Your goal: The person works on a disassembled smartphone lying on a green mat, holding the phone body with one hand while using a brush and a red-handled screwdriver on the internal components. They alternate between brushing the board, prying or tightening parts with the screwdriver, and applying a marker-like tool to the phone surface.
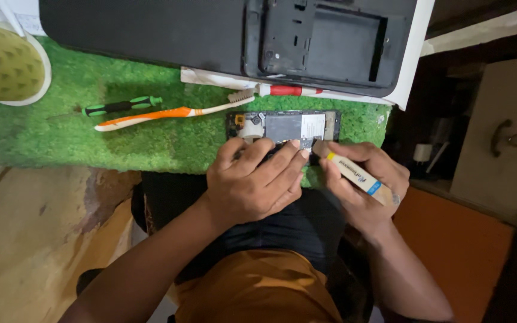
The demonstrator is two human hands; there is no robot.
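While the left hand [252, 179] pressed down on the phone [282, 127] (back cover off), the right hand [360, 179] gripped a brush [354, 173] at the phone's right end; a toothbrush [169, 113] lay left of the phone.

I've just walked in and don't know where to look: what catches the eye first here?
The bright green grass-like mat stands out first. At its near edge lies an opened phone, pressed down by the left hand, while the right hand works a small brush against it. Further left on the mat lie an orange-and-white toothbrush and a green-handled screwdriver.
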